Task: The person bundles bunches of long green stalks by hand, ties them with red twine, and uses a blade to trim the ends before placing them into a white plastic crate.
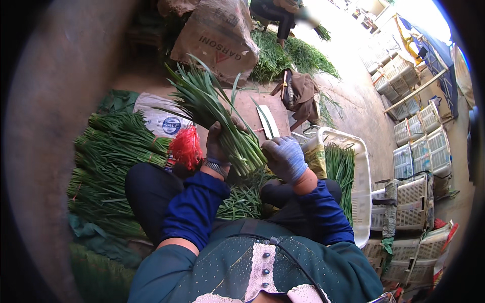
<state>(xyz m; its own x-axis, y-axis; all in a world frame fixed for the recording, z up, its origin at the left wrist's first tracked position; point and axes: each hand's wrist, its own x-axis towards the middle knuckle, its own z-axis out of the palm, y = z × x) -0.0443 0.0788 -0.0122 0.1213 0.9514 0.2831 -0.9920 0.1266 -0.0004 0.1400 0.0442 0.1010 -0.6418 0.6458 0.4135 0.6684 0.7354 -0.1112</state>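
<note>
A bunch of garlic chives (214, 113) slants in front of me, its leaves up to the left and pale stalk ends down to the right. My left hand (218, 144), in a dark glove, is closed round the stalks. In a pale blue glove, my right hand (285, 157) is curled at the stalk ends; what its fingertips pinch, if anything, is hidden. Loose green leaves (242, 201) lie between my legs. Beyond the right hand, a flat white strip (269, 121) rests on a brownish board (246, 98).
Tied green bundles (118, 161) are heaped at left, beside red plastic ties (186, 148). A white basket (361, 187) holding greens stands at right. Plastic crates (411, 204) line the far right. Ahead are a large sack (217, 38), more greens (288, 55) and another person (275, 12).
</note>
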